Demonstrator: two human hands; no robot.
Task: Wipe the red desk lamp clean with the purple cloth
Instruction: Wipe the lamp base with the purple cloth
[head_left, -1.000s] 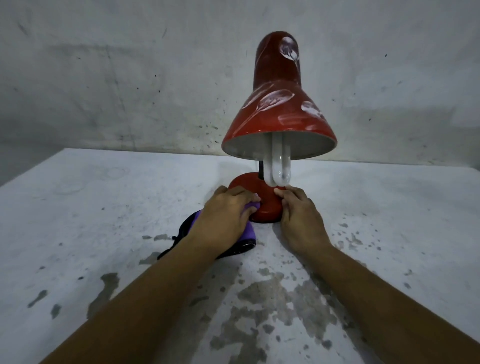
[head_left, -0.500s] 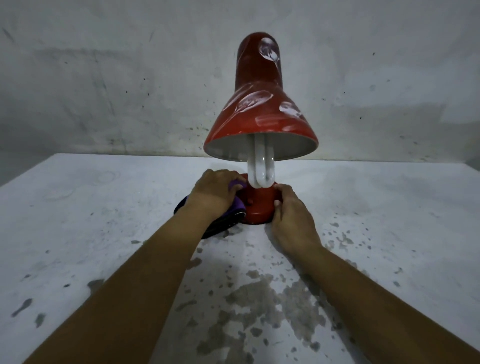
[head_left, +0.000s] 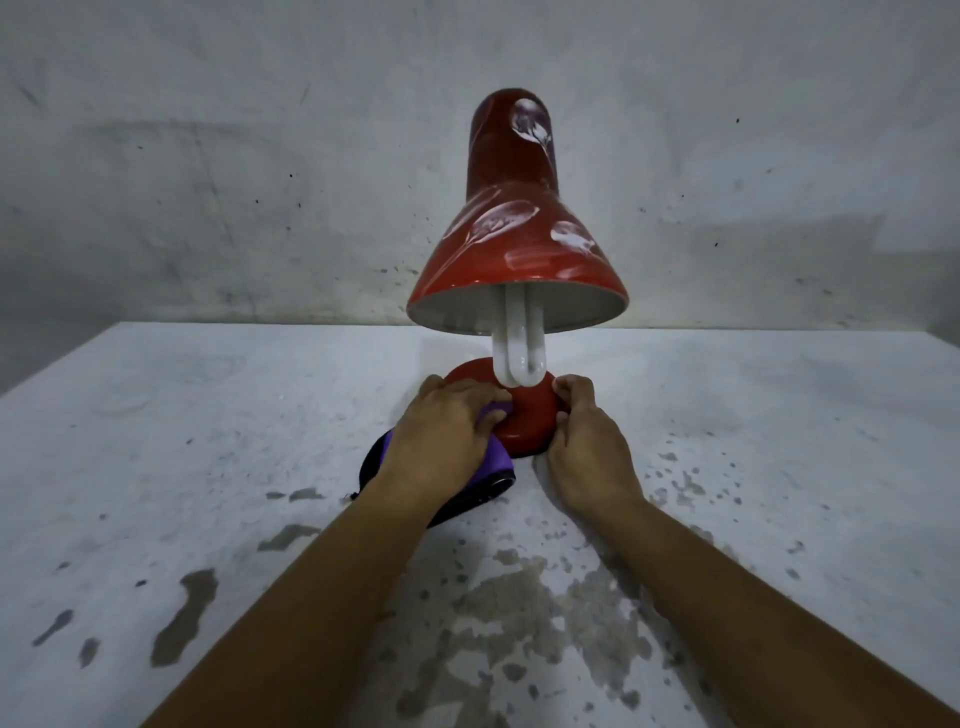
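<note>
Purple cloth (head_left: 496, 460) seemingly under left hand (head_left: 441, 436) grip, against lamp base (head_left: 530, 415).

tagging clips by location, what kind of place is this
Probably a bare indoor work or storage room, though that's uncertain: a stained, unpainted-looking grey wall, a worn white table with flaking patches, and only a red desk lamp on it.

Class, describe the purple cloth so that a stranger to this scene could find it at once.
Start at the red desk lamp on the grey table. At its round base, the left hand presses a purple cloth with a dark edge. It is the only purple, soft thing.
</note>
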